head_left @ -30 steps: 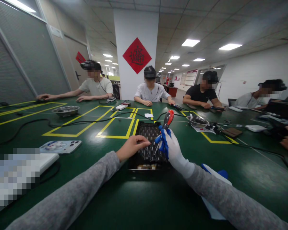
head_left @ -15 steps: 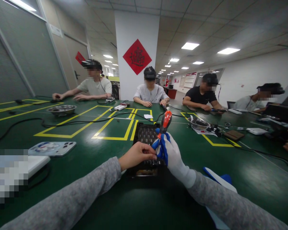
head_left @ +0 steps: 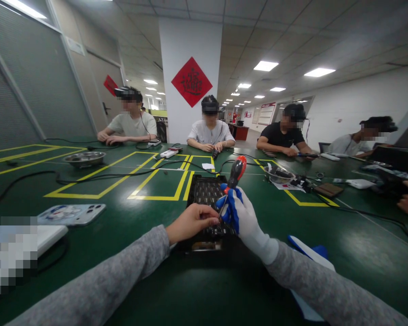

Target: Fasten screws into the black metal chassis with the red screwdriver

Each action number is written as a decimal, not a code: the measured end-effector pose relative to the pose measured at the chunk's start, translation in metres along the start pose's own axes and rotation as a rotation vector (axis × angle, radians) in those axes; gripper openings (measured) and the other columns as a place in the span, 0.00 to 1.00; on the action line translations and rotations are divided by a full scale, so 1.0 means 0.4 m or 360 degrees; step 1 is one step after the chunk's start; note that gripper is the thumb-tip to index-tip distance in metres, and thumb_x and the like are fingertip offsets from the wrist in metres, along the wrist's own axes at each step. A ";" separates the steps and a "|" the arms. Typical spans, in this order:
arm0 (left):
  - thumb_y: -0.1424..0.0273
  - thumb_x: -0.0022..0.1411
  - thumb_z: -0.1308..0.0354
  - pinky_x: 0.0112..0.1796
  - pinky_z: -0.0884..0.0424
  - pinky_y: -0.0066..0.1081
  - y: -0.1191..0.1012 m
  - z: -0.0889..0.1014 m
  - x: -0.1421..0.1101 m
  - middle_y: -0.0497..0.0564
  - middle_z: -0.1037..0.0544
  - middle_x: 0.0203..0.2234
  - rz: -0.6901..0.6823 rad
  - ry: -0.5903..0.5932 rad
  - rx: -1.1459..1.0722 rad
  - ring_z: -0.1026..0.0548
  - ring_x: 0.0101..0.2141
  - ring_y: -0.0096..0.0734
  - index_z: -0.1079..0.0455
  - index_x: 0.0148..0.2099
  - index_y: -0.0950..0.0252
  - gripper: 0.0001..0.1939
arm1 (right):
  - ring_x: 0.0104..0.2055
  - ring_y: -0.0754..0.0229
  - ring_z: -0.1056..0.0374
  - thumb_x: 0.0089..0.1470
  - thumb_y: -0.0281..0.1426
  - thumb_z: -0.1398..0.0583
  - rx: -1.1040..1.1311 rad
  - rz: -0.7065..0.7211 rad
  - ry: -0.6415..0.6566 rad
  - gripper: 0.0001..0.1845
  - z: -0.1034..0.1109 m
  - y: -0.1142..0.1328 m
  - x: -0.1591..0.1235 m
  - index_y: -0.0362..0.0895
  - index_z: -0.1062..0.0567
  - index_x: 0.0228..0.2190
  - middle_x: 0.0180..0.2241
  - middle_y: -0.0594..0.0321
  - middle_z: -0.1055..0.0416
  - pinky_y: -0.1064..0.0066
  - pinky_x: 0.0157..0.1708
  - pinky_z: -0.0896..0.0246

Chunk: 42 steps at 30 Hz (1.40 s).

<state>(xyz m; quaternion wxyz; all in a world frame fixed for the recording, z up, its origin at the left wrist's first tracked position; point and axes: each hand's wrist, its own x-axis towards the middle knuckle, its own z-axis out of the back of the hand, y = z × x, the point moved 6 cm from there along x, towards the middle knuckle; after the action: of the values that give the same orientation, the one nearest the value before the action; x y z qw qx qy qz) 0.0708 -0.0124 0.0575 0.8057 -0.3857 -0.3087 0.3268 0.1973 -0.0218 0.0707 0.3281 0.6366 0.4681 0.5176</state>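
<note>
- We are gripping the red-handled screwdriver [head_left: 234, 176] in our gloved right hand [head_left: 242, 213], fingers wrapped tight, tip angling down onto the black component [head_left: 206, 199] lying on the green table [head_left: 326, 235].
- Our bare left hand [head_left: 190, 222] is pinching something small at the tip, seemingly to steady it.
- A black cable [head_left: 105, 174] and a metal bowl [head_left: 279, 173] are lying beyond, well apart.

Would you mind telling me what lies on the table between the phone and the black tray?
In the head view, only bare green table lies between the phone and the black tray; nothing rests there.
</note>
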 end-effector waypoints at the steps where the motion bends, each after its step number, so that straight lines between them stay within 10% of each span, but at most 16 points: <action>1: 0.65 0.54 0.41 0.31 0.34 0.25 0.003 0.000 0.000 0.50 0.23 0.27 0.0047 -0.0010 -0.0018 0.29 0.28 0.27 0.26 0.35 0.70 0.12 | 0.19 0.70 0.39 0.54 0.43 0.45 0.0013 0.0002 -0.0005 0.15 0.001 0.000 0.000 0.45 0.33 0.37 0.23 0.70 0.32 0.80 0.18 0.42; 33: 0.67 0.51 0.38 0.28 0.35 0.23 -0.001 -0.011 0.000 0.49 0.25 0.23 0.0111 0.0051 -0.0069 0.30 0.25 0.25 0.26 0.32 0.71 0.10 | 0.18 0.68 0.38 0.52 0.43 0.44 0.0098 -0.0092 0.0091 0.18 -0.012 0.002 -0.014 0.44 0.32 0.40 0.20 0.70 0.33 0.78 0.17 0.41; 42: 0.67 0.57 0.43 0.36 0.33 0.26 -0.008 -0.009 -0.004 0.51 0.22 0.30 -0.0164 0.0110 0.0006 0.27 0.31 0.28 0.25 0.36 0.69 0.11 | 0.16 0.68 0.37 0.53 0.45 0.45 0.0105 -0.0141 0.0079 0.21 -0.008 -0.009 -0.015 0.45 0.33 0.43 0.20 0.68 0.31 0.79 0.15 0.42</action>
<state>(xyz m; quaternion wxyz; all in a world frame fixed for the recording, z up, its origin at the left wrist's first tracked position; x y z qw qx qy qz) 0.0733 -0.0168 0.0578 0.8323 -0.3788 -0.2996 0.2721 0.1933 -0.0263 0.0663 0.3179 0.6126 0.5206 0.5026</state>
